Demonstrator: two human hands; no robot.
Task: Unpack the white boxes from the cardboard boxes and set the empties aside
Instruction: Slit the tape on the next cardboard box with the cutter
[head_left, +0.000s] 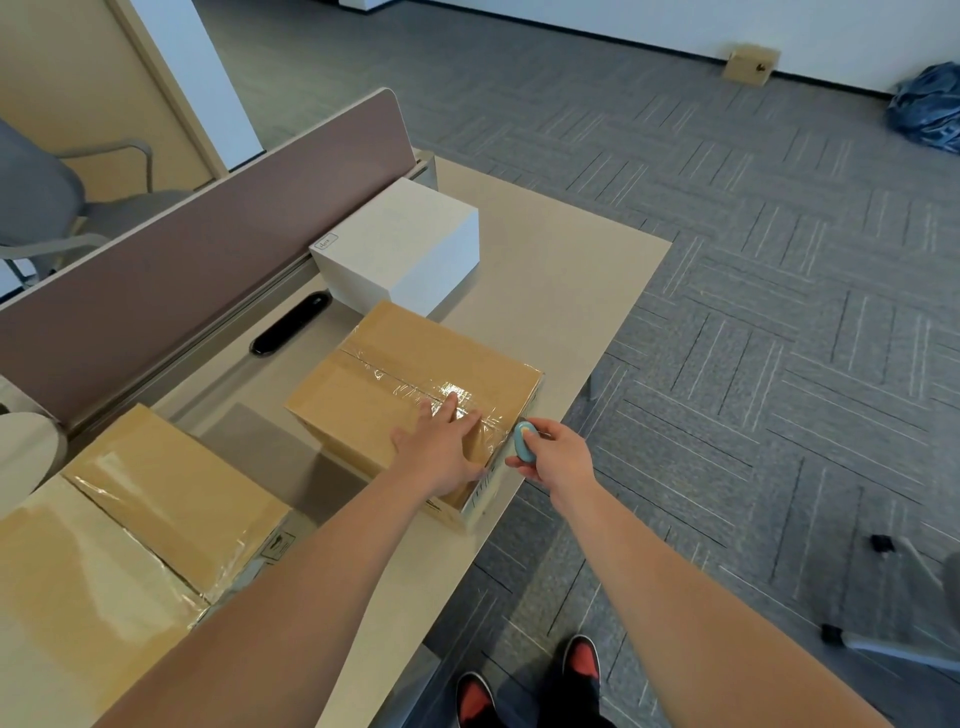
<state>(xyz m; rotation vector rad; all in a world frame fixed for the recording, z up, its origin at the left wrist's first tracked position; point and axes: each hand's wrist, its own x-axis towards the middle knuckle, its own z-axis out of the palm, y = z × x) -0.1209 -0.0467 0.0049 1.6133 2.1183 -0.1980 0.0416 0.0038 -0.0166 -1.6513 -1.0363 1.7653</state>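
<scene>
A taped cardboard box (384, 384) lies shut near the desk's right edge. My left hand (441, 447) rests flat on its lid, fingers straight over the clear tape seam. My right hand (556, 454) grips a small blue oval cutter (524, 441) at the box's near right corner, right where the seam ends. One white box (400, 244) stands beyond it against the partition. Two more taped cardboard boxes (171, 499) (67, 587) sit side by side at the near left.
The beige desk (561, 291) ends just right of the box, with grey carpet beyond. A brown partition (208, 239) runs along the back, a black cable slot (291, 322) beside it. My shoes (582, 660) are below. A chair base (883, 644) is at right.
</scene>
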